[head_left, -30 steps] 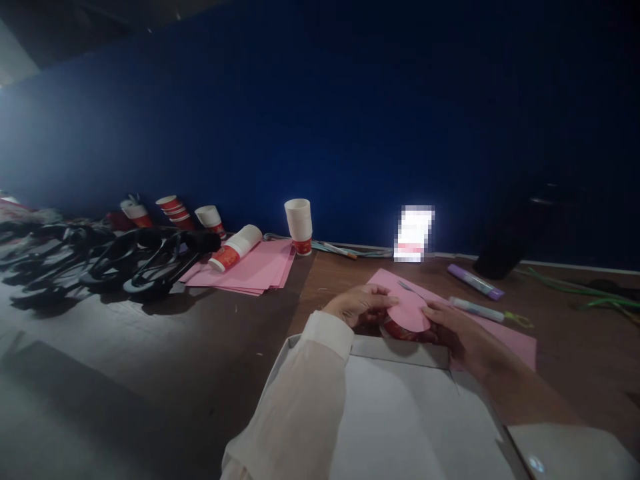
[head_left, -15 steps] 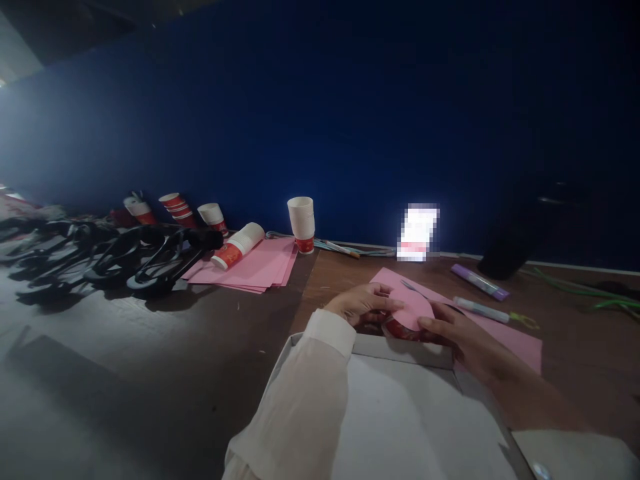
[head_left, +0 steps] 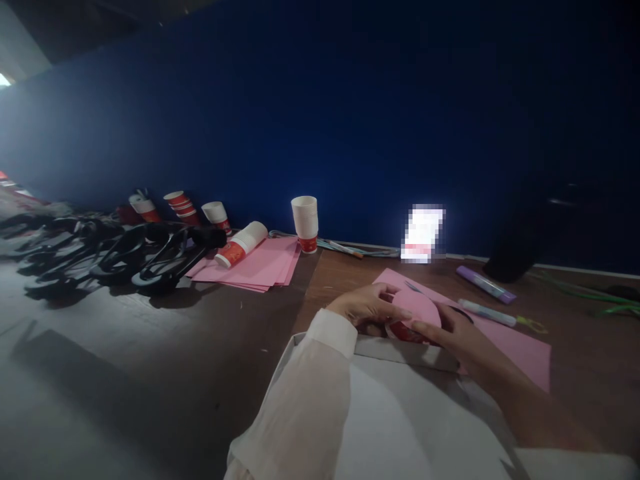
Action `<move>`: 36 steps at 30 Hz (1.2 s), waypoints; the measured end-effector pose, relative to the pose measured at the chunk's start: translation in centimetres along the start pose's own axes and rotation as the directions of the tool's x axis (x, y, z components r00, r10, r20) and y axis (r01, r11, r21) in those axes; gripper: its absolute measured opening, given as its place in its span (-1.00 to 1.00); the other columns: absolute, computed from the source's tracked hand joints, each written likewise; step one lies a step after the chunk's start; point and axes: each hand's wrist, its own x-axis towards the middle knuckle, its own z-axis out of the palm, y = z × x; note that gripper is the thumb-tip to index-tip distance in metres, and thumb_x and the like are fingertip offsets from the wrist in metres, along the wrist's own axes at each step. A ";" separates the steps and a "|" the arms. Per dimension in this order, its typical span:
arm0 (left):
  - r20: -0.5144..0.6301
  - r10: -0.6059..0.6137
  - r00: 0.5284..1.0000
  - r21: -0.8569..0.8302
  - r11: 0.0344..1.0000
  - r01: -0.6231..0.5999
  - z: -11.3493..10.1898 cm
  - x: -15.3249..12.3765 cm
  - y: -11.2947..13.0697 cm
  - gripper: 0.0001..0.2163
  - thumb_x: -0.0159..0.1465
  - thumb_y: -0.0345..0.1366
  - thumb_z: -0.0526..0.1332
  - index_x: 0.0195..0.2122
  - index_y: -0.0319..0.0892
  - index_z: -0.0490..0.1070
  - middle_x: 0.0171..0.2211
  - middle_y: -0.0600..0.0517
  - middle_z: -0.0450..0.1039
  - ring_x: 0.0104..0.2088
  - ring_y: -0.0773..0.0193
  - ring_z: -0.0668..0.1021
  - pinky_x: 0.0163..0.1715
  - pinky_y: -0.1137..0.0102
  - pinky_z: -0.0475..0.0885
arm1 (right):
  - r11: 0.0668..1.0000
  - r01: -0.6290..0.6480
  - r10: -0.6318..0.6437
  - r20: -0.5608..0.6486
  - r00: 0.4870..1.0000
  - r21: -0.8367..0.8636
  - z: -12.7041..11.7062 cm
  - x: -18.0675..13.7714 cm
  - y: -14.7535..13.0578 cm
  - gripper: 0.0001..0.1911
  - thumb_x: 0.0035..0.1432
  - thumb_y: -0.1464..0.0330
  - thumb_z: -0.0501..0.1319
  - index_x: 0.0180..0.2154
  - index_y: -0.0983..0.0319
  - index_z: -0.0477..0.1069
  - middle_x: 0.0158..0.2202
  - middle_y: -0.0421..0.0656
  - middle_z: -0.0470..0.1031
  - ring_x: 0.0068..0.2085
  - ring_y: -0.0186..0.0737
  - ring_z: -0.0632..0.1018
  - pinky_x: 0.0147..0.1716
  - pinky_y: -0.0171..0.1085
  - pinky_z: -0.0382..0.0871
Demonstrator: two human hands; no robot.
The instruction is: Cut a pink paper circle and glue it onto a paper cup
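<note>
A round pink paper cut-out (head_left: 419,307) lies over the mouth of a red paper cup (head_left: 406,331), held between both hands just beyond a grey box's far rim (head_left: 400,351). My left hand (head_left: 367,305) pinches its left edge, fingers closed. My right hand (head_left: 447,330) curls round the right side of the cup and paper. Most of the cup is hidden by the paper and fingers. Under the hands lies a pink sheet (head_left: 510,343) on the brown table.
A purple glue stick (head_left: 485,284), a white pen (head_left: 487,312) and scissors (head_left: 414,287) lie beyond the hands. Stacked white cups (head_left: 305,223) and a fallen cup stack (head_left: 241,244) rest by pink sheets (head_left: 260,267). Black headsets (head_left: 125,257) crowd the left.
The hands have shifted slightly right and closer together on the cup, the right fingers reaching further over the pink cut-out. The view has tilted a little.
</note>
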 end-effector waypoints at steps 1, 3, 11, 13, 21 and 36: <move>0.004 0.007 1.000 0.010 1.000 -0.007 0.0 0.0 0.0 -0.09 -0.21 -0.23 0.60 0.23 -0.05 0.33 0.24 -0.16 0.26 -0.31 0.32 0.55 -0.51 0.48 0.44 | 1.000 0.002 -0.002 -0.006 1.000 0.003 0.1 0.0 0.0 -0.35 0.02 0.13 0.39 0.13 0.22 0.48 -0.01 -0.01 0.66 0.01 0.14 0.63 -0.06 -0.08 0.56; 0.004 0.014 1.000 0.026 1.000 -0.014 -0.1 0.2 -0.2 -0.08 -0.20 -0.23 0.59 0.25 -0.04 0.32 0.25 -0.17 0.25 -0.30 0.30 0.56 -0.50 0.47 0.45 | 1.000 -0.003 0.003 -0.016 1.000 0.001 0.1 0.0 0.0 -0.38 0.03 0.15 0.39 0.13 0.20 0.49 -0.02 -0.01 0.66 0.01 0.14 0.63 -0.04 -0.06 0.55; -0.007 0.027 1.000 0.034 0.999 -0.026 -0.2 0.9 -0.9 -0.08 -0.18 -0.18 0.59 0.26 -0.04 0.33 0.11 -0.15 0.37 -0.30 0.29 0.57 -0.49 0.49 0.42 | 0.999 -0.026 0.026 0.011 1.000 0.039 -0.2 0.3 0.2 -0.44 0.02 0.14 0.43 0.07 0.15 0.52 0.00 -0.04 0.65 0.03 0.16 0.62 0.00 -0.05 0.54; 0.006 0.047 0.999 0.056 0.997 -0.047 -0.5 0.5 -0.7 -0.08 -0.18 -0.18 0.59 0.27 -0.03 0.32 0.09 -0.14 0.39 -0.27 0.27 0.58 -0.45 0.47 0.43 | 0.997 -0.013 0.009 0.052 0.999 0.080 -0.3 0.3 0.3 -0.36 0.00 0.12 0.44 0.13 0.14 0.49 0.02 -0.03 0.65 0.03 0.16 0.63 -0.02 -0.06 0.55; 0.153 0.060 0.986 0.365 0.924 -0.112 -1.4 1.0 -0.5 0.01 -0.23 -0.31 0.60 0.31 -0.07 0.28 -0.05 -0.11 0.51 -0.09 0.03 0.58 -0.26 0.30 0.52 | 0.996 0.034 -0.029 0.056 0.998 -0.084 -0.9 0.1 1.9 -0.21 -0.19 0.31 0.50 0.15 0.23 0.45 0.02 0.05 0.63 -0.03 0.16 0.63 -0.09 -0.02 0.55; -0.158 0.561 0.812 0.449 0.773 -0.447 1.4 2.4 -1.1 -0.38 -0.10 -0.37 0.54 0.05 -0.12 0.52 0.03 -0.14 0.53 0.06 -0.01 0.52 0.07 0.16 0.45 | 0.993 0.116 -0.115 -0.043 0.992 0.007 -1.4 1.3 3.4 -0.04 -0.09 0.13 0.52 0.31 0.06 0.24 0.25 0.00 0.44 0.17 0.12 0.52 0.16 0.02 0.44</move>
